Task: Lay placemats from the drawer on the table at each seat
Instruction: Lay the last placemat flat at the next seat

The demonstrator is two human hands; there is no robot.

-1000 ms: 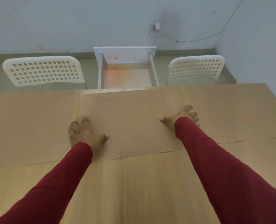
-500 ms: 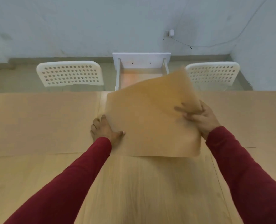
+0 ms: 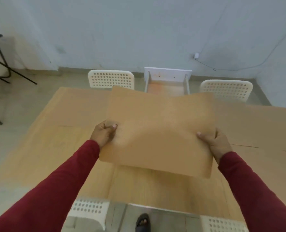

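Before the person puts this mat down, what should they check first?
1. Left hand grips the held placemat: ok.
2. Right hand grips its other edge: ok.
3. Mat lifted off the table: ok, though it sags in the middle.
4. Bare wood on the near side to lay it on: ok.
5. Far seats already covered: ok, a laid mat on the left and another on the right.
6. More mats left in the drawer: cannot tell.

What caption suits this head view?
Both hands, left hand and right hand, hold a placemat above the table.
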